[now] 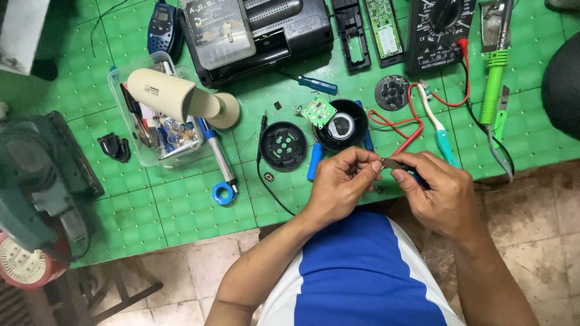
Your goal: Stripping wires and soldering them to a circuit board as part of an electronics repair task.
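Both hands meet at the near edge of the bench over a small dark part: the left hand has its thumb and forefinger closed on one end of it, and the right hand is closed round a dark-handled tool whose tip touches the other end. The part is too small to identify; it sits in the air just above the mat's edge, in front of the person's blue and white shirt.

The green gridded mat covers the whole bench. At the left edge lies a large grey-green power tool. At the top centre rests a black radio-like case with a clear plastic box on it, and right of that a black multimeter with a red lead looping down toward the hands. A clear plastic tub of odds and ends carries a cream tubular camera housing. A green-handled soldering iron lies at the right. Just beyond the hands stands a round black speaker shell with a small green circuit board leaning on it, and beside it a round black cover. A blue-handled screwdriver lies behind them, and a blue ring-ended tool lies to the left.
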